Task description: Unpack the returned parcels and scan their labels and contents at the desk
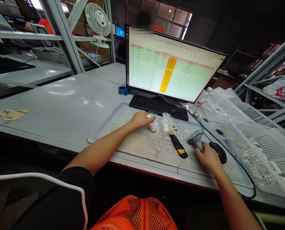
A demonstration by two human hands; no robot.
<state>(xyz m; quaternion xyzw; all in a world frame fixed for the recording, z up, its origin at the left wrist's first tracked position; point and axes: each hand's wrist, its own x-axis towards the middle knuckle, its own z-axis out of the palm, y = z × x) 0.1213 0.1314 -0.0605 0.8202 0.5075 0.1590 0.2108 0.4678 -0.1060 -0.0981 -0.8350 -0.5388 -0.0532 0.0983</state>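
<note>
Near the frame's centre, the left hand grasps a small bottle over the mat. Right of centre, the right hand is wrapped around the scanner, just beside the mouse. A clean scan would likely call for fingers off the label, its code facing the scanner, both held steady, with the cutter and bagged item between them out of the beam.

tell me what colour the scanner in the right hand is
The scanner is grey, seen best in the head view.
</note>
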